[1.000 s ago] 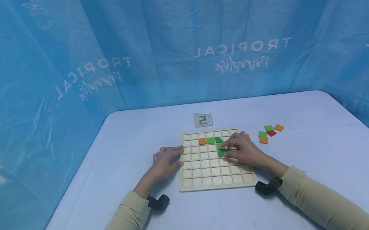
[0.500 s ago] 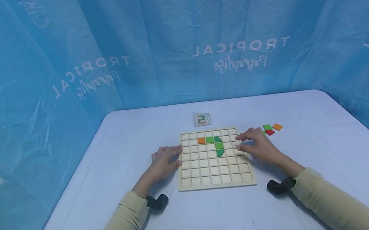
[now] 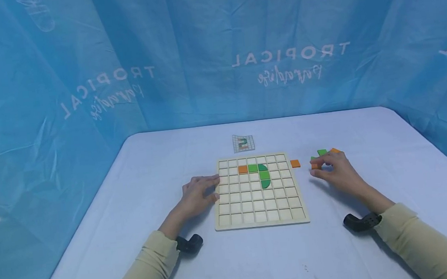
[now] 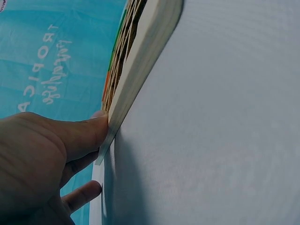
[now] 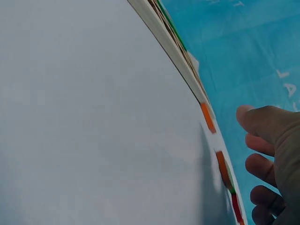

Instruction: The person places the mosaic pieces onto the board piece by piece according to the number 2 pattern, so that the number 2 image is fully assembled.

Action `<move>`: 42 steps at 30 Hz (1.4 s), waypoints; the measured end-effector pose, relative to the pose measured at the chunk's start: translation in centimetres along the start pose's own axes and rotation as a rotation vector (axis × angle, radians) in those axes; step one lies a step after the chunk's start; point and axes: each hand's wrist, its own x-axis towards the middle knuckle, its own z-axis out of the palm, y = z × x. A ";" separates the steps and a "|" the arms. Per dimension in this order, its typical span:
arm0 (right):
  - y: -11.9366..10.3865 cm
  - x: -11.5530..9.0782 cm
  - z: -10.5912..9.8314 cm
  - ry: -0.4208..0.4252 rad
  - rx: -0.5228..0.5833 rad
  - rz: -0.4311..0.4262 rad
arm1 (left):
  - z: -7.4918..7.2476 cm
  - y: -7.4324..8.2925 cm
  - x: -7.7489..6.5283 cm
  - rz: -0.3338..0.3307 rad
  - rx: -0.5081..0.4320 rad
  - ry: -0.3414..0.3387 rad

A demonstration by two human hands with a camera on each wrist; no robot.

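Note:
A wooden grid board (image 3: pixel 238 222) lies on the white table. Set in its cells are an orange square tile (image 3: pixel 243 169), a light green square tile (image 3: pixel 253 168), another green square (image 3: pixel 264 175) and two dark green rounded tiles, one (image 3: pixel 266 184) at the bottom of the column. My left hand (image 3: pixel 197 199) touches the board's left edge, its thumb (image 4: pixel 86 136) against the side in the left wrist view. Over the loose tiles at the right hovers my right hand (image 3: pixel 342 174), thumb and fingers apart and nothing between them. Its fingers partly cover an orange tile (image 3: pixel 315 166).
A single orange tile (image 3: pixel 295 163) lies just off the board's right edge. Beyond the right hand are a green tile (image 3: pixel 321 152) and another orange tile (image 3: pixel 335 150). Behind the board lies a small pattern card (image 3: pixel 243 143). A blue printed curtain (image 3: pixel 203 100) hangs around the table.
My right hand has left the tiles on the board and moved right to the loose pile, uncovering the lower dark green rounded tile. The left hand stays at the board's edge.

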 end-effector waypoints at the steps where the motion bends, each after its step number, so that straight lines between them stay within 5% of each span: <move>1: 0.3 0.0 -0.2 0.009 -0.010 0.009 | 0.0 0.0 0.0 -0.001 0.001 0.000; 25: 4.6 2.2 -2.7 0.100 -0.193 0.105 | 0.1 -0.1 0.0 0.008 -0.004 0.000; 42: 6.2 4.0 -2.8 -0.011 -0.249 0.124 | 0.2 -0.3 0.1 -0.006 0.015 0.001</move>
